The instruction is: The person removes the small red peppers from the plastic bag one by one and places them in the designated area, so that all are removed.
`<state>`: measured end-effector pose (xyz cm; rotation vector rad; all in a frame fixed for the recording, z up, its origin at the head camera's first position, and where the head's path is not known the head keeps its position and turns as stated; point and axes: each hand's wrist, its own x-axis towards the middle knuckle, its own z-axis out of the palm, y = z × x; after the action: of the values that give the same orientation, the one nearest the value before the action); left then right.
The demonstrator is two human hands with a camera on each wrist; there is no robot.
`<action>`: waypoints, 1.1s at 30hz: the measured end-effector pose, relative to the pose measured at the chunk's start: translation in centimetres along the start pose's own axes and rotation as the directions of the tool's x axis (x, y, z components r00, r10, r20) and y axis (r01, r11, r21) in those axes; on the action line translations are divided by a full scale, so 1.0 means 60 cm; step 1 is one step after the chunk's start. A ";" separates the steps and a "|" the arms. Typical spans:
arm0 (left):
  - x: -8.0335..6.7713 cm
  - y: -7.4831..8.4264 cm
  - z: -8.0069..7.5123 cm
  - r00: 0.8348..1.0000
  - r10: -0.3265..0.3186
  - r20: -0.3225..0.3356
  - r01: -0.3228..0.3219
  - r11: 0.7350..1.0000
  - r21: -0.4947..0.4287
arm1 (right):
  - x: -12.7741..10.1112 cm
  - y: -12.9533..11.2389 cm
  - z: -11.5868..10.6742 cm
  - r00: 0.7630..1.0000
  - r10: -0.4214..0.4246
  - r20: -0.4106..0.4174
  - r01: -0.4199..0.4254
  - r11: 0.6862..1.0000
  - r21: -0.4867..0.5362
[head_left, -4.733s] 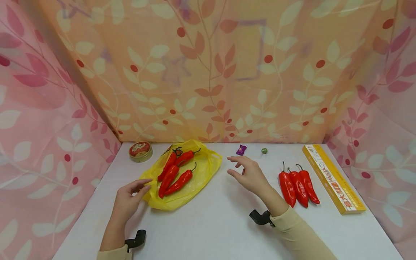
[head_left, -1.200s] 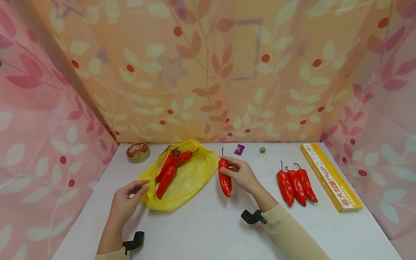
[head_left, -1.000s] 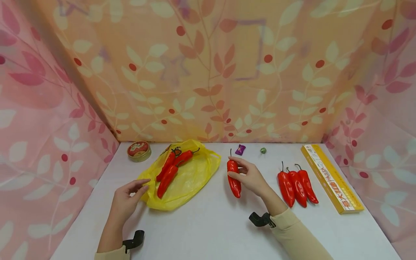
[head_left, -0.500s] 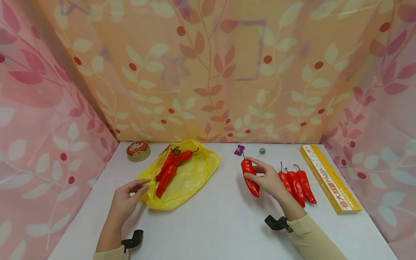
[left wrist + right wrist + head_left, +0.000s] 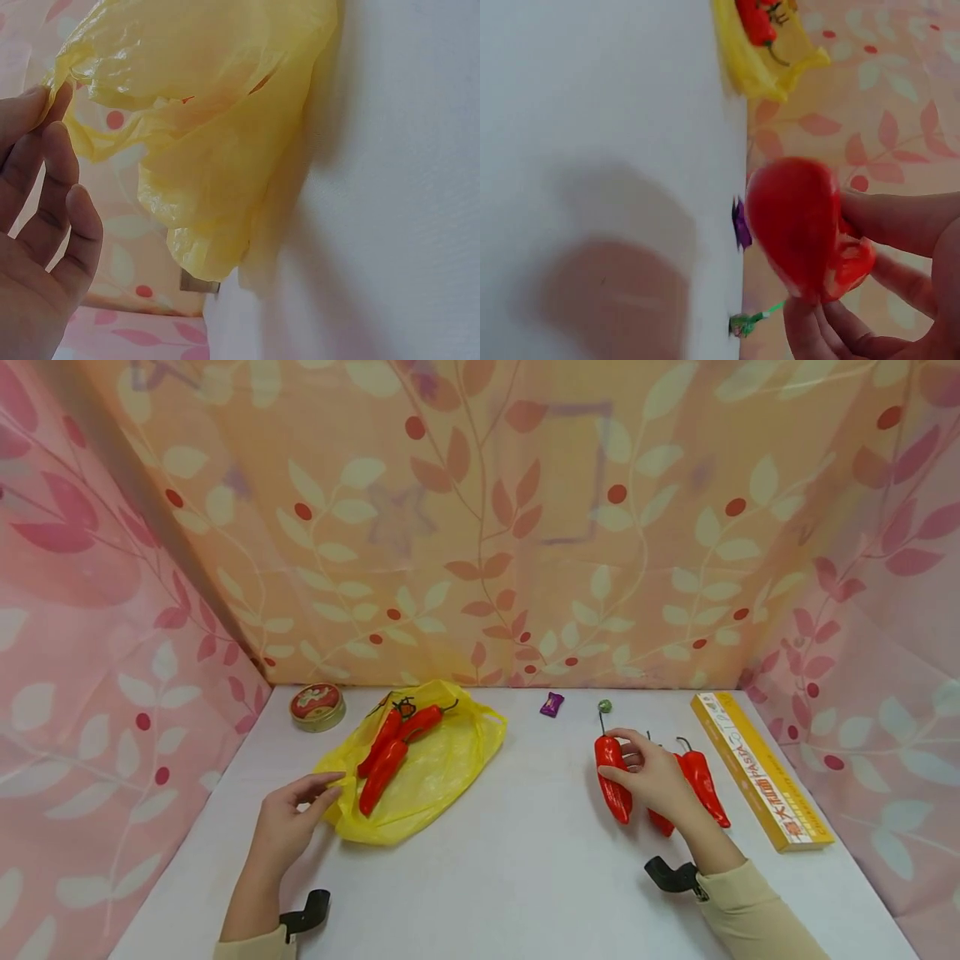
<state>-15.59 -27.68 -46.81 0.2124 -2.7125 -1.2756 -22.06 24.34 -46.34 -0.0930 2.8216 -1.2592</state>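
Gripping glossy red pepper (image 5: 612, 774) in fingers (image 5: 633, 758)

The light is bright and soft. Small shadows lie on the white table (image 5: 510, 877). The right wrist view is blurry.

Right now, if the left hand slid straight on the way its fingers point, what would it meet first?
The left hand already pinches the yellow bag's near edge; going on, it would probably meet the nearest red pepper lying in the bag, though depth is hard to judge.
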 end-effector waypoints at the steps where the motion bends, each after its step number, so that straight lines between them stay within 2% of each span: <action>1: 0.000 0.000 0.001 1.000 0.002 0.000 -0.002 1.000 0.000 | -0.001 0.004 -0.003 1.000 -0.001 -0.004 0.001 1.000 -0.025; 12: 0.000 -0.002 0.000 1.000 0.011 -0.005 -0.011 1.000 0.011 | -0.008 0.033 -0.003 0.996 -0.052 -0.068 0.034 0.969 -0.243; 21: 0.000 -0.001 0.000 1.000 0.011 -0.004 -0.011 1.000 0.007 | -0.008 0.051 0.010 0.996 -0.048 -0.077 0.019 0.942 -0.336; 33: -0.001 0.001 0.001 1.000 -0.006 0.010 0.007 1.000 -0.008 | -0.001 0.052 0.015 0.998 -0.032 -0.060 0.004 0.908 -0.420</action>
<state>-15.56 -27.61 -46.78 0.2145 -2.7174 -1.2922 -22.07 25.76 -49.30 -0.0944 3.1052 -0.6436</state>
